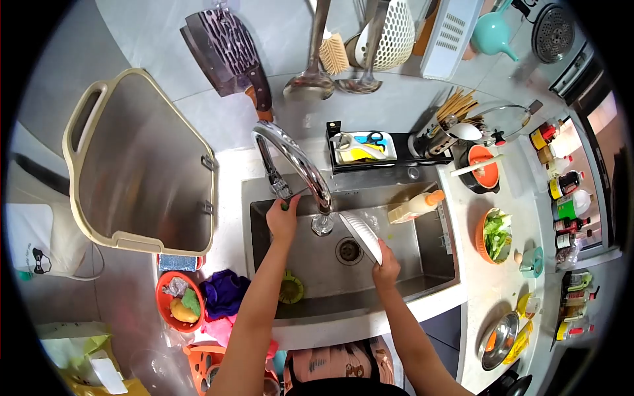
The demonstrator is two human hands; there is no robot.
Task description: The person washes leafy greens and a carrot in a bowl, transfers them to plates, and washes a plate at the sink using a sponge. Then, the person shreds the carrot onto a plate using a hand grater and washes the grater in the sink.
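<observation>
Simply a white, ribbed dish (361, 235), aslant over the sink (408, 254)

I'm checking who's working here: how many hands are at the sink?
2: the left hand is by the faucet; the right hand holds a white dish over the sink. None seems hidden.

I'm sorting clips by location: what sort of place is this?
Probably a home kitchen: a steel sink with a curved faucet, ladles hanging above it, and leafy greens in an orange bowl on the counter.
</observation>
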